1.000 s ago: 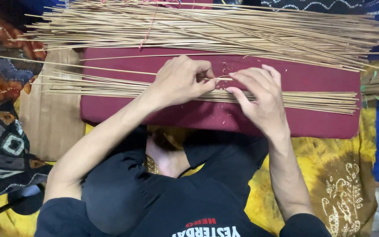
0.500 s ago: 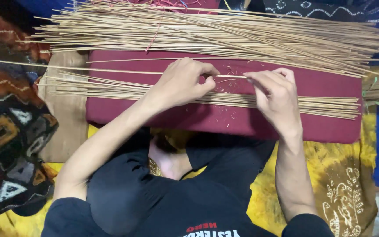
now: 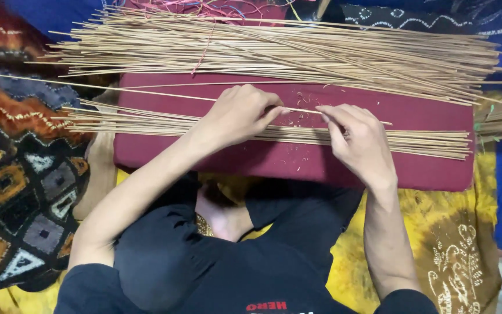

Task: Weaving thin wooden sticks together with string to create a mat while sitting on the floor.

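Thin bamboo stick [image 3: 146, 92] lies across the dark red cushion [image 3: 425, 168] on our lap, so we can work on it. Our left hand [image 3: 239, 113] and right hand [image 3: 358, 139] both pinch it. More sticks wait in the near bundle [image 3: 146, 123] and the big pile [image 3: 321, 55]

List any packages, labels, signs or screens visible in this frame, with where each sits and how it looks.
No packages, signs or screens are in view.
Printed lettering on the black shirt: bottom edge of the frame, between the forearms; a short red strip with a sliver of white below it, cut off by the frame.
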